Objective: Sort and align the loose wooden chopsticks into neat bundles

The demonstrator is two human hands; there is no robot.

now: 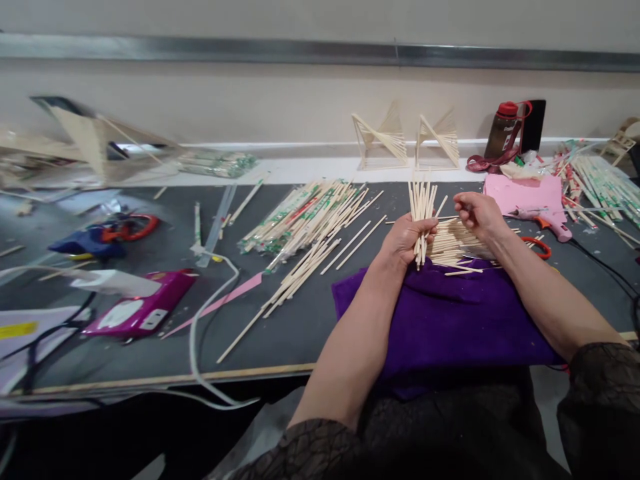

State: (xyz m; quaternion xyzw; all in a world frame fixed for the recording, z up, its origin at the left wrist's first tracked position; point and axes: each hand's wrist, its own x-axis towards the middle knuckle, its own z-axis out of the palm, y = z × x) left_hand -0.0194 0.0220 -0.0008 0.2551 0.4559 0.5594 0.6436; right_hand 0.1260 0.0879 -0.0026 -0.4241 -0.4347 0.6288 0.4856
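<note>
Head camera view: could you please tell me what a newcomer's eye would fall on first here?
Mid-table, the left hand holds an upright bundle of pale wooden sticks over a purple cloth, while the right hand rests on a flat stick pile. Two fan-shaped stick models stand by the wall behind.

I can't read any text from here: the print on the water bottle (pixel 501 130) and on the chopstick wrappers (pixel 295 217) is too blurred.
</note>
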